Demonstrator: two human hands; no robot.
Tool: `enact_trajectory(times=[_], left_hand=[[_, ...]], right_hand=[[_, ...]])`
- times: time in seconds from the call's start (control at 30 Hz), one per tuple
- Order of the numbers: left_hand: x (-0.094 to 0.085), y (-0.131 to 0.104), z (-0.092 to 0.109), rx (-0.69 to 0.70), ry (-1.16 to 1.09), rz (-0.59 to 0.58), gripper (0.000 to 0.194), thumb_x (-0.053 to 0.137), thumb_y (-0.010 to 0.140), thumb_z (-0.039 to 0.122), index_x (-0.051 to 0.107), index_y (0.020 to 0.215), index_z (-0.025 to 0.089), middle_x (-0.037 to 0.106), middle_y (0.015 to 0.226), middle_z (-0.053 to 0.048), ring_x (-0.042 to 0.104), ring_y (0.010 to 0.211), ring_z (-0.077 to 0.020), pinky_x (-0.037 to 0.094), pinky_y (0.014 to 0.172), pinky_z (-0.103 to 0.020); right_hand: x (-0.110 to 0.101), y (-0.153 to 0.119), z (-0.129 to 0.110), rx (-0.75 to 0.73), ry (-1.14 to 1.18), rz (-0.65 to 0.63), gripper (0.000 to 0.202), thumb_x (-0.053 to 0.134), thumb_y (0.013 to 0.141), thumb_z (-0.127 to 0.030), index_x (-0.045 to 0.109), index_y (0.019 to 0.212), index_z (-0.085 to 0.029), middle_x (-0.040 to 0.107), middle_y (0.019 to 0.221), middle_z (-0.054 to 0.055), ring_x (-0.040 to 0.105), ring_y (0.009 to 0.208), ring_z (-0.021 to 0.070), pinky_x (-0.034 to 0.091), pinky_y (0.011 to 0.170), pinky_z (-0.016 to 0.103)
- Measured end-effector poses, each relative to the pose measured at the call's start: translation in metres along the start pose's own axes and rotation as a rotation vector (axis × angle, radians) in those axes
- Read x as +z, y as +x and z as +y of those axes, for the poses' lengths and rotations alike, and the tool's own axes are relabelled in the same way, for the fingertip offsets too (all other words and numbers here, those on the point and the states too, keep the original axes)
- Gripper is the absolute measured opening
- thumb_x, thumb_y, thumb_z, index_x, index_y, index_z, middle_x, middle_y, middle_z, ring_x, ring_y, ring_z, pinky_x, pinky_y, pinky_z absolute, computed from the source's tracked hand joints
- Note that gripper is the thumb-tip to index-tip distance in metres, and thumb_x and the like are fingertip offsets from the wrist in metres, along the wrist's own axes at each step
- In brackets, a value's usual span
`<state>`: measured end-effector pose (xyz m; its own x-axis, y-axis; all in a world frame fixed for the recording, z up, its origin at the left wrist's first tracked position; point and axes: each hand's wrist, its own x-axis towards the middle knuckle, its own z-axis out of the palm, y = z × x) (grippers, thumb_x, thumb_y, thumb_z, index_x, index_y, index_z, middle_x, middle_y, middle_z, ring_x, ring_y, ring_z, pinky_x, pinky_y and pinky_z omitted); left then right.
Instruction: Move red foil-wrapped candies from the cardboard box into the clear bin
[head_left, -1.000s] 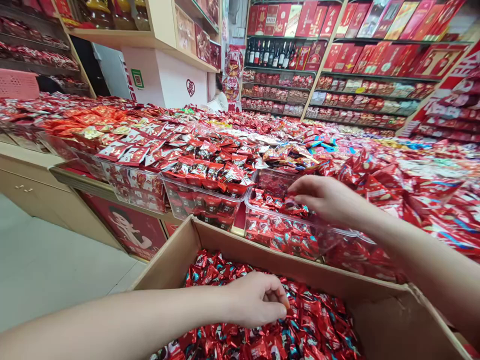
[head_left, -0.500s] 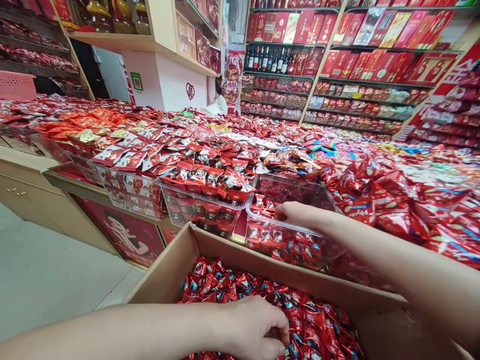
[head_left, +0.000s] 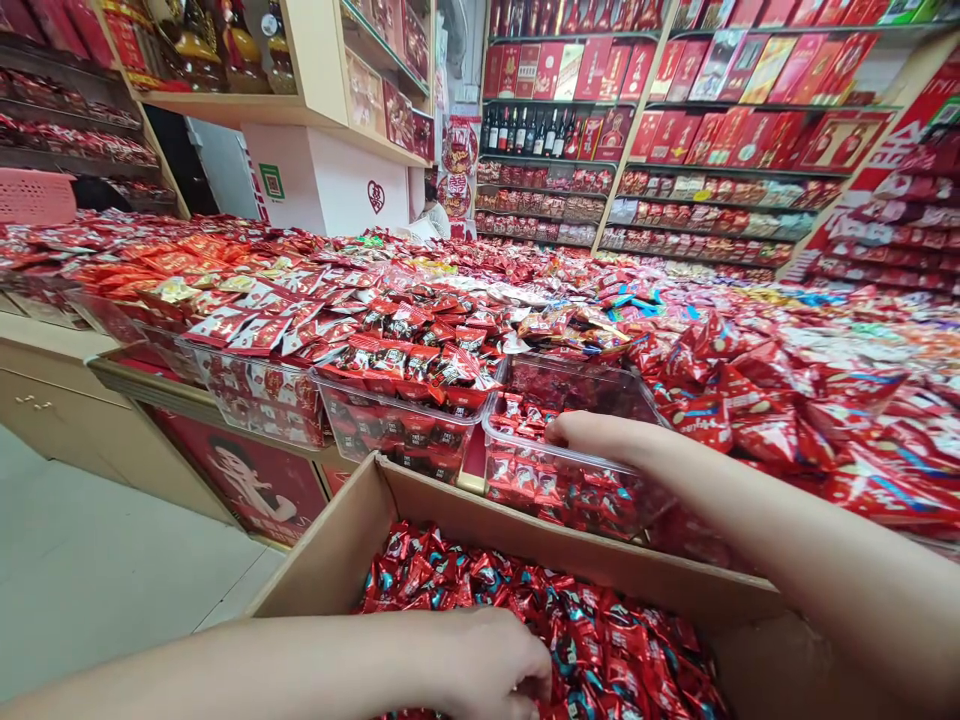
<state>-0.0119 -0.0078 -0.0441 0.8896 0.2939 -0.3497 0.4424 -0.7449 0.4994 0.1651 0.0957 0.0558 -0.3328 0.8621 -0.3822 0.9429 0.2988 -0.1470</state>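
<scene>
Across the far wall, tall shelves (head_left: 720, 110) carry rows of red gift boxes, with a row of dark bottles (head_left: 525, 128) on one shelf. Below them a wide display surface (head_left: 52, 345) spreads from left to right, covered with heaps of red-wrapped sweets sorted into clear bins. Nearest the viewer stands an open cardboard box (head_left: 450, 510), its brown front wall facing the display, filled with small sweets (head_left: 615, 640) in red wrappers with blue marks. Just beyond the box's far wall sits a clear plastic tub (head_left: 570, 490), partly filled with similar red sweets; a fuller tub (head_left: 397, 425) stands just beside it on the left.

The right hand (head_left: 600, 438) reaches over the box and rests at the near rim of the partly filled tub, fingers lying flat and pointing left over the sweets inside; whether it holds any sweet cannot be told. The left hand (head_left: 499, 665) lies low in the cardboard box, its fingers curled down into the loose sweets at the lower edge of the view; its fingertips are buried, so what they grip cannot be told. A pink basket (head_left: 34, 195) stands at the far left edge, well apart from both hands.
</scene>
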Motion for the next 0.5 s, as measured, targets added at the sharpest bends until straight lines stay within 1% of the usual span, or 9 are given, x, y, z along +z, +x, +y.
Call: enact_trajectory(times=[0.1,0.2,0.27,0.33,0.37,0.47,0.5], left_hand=[[0.002,0.000,-0.003,0.000,0.041,-0.008,0.031,0.043,0.066,0.029,0.058,0.093,0.024,0.064,0.077,-0.002,0.057,0.065,-0.0172,0.038,0.050,-0.023],[-0.001,-0.002,-0.002,-0.029,0.083,-0.027,0.031,0.044,0.065,0.030,0.058,0.093,0.025,0.063,0.076,-0.003,0.057,0.063,-0.0176,0.036,0.047,-0.023],[-0.003,-0.005,0.000,-0.055,0.104,-0.034,0.032,0.046,0.065,0.030,0.058,0.094,0.026,0.063,0.077,-0.003,0.057,0.064,-0.0187,0.036,0.046,-0.024],[-0.001,-0.006,-0.002,-0.082,0.140,-0.059,0.031,0.048,0.064,0.031,0.059,0.092,0.024,0.063,0.076,-0.006,0.057,0.063,-0.0212,0.037,0.045,-0.025],[0.001,-0.005,-0.003,-0.099,0.170,-0.096,0.031,0.050,0.062,0.030,0.060,0.091,0.022,0.063,0.075,-0.008,0.057,0.063,-0.0230,0.038,0.045,-0.027],[0.016,0.001,-0.014,-0.174,0.212,-0.238,0.039,0.054,0.057,0.022,0.059,0.095,0.015,0.062,0.077,-0.015,0.057,0.065,-0.0290,0.039,0.047,-0.032],[0.023,0.004,-0.018,-0.203,0.179,-0.249,0.043,0.053,0.058,0.020,0.056,0.100,0.015,0.062,0.080,-0.017,0.057,0.067,-0.0299,0.040,0.048,-0.034]], right_hand=[[0.001,0.001,0.002,-0.015,0.010,0.010,0.018,0.051,0.062,-0.011,0.063,0.075,-0.015,0.063,0.069,0.002,0.055,0.066,0.0161,0.034,0.047,0.018],[0.003,0.002,0.004,-0.014,0.017,0.017,0.018,0.052,0.060,-0.010,0.064,0.072,-0.015,0.063,0.067,0.003,0.055,0.062,0.0158,0.034,0.046,0.018],[0.004,0.003,0.005,-0.011,0.018,0.054,0.017,0.052,0.061,-0.010,0.064,0.072,-0.015,0.063,0.068,0.003,0.056,0.062,0.0157,0.035,0.047,0.019],[0.005,0.005,0.006,-0.018,0.016,0.128,0.017,0.051,0.062,-0.010,0.063,0.072,-0.015,0.063,0.070,0.004,0.056,0.064,0.0158,0.037,0.050,0.019],[0.003,0.005,0.006,-0.028,0.012,0.176,0.017,0.051,0.063,-0.009,0.063,0.073,-0.015,0.063,0.071,0.004,0.056,0.065,0.0158,0.037,0.052,0.020],[-0.007,-0.003,0.003,-0.078,-0.002,0.354,0.017,0.047,0.067,-0.009,0.061,0.076,-0.014,0.062,0.074,0.005,0.055,0.067,0.0155,0.038,0.059,0.021],[-0.012,-0.011,-0.001,-0.098,-0.008,0.423,0.018,0.045,0.070,-0.010,0.060,0.079,-0.014,0.061,0.076,0.005,0.054,0.070,0.0156,0.038,0.062,0.022]])
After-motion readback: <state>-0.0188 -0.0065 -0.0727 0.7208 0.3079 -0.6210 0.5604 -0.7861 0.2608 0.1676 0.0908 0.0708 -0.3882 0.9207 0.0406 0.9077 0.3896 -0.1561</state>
